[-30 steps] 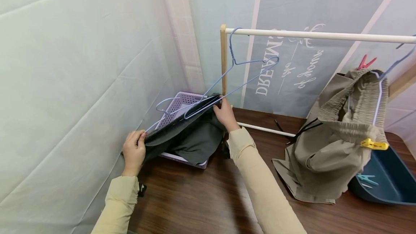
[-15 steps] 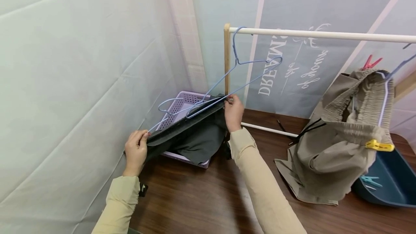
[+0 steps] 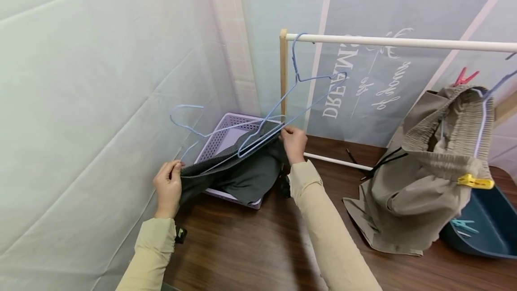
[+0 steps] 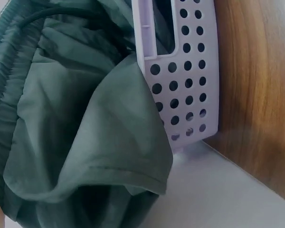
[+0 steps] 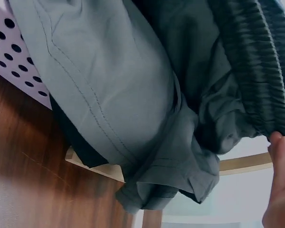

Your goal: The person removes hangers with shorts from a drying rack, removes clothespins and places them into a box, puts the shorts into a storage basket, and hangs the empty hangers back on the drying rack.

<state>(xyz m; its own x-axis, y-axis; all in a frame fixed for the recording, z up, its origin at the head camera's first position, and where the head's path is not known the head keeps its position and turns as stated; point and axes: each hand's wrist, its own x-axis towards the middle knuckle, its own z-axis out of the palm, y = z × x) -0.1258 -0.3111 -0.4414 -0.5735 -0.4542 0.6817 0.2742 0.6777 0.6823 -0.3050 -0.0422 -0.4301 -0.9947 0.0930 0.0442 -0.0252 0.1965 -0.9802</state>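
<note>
Dark grey pants with an elastic waistband are stretched between my two hands, their cloth hanging over a lilac basket. At the left end of the waistband my left hand pinches the edge, thumb on top. My right hand pinches the opposite end between thumb and fingers. A blue wire hanger lies along the waistband opening, hook up, its left arm reaching down to my left fingers. Another blue hanger hangs from the rack's rail, its lower end overlapping the waistband in the head view.
The rack's white rail runs off to the right from a wooden post. Khaki pants hang there on a hanger, with yellow and red clothespins. Behind them sits a dark blue tub. A pale wall stands close on the left.
My right hand has shifted right, spreading the waistband. The loose hanger's hook has swung up and left, standing higher above the pants. My left hand has stayed nearly in place.
</note>
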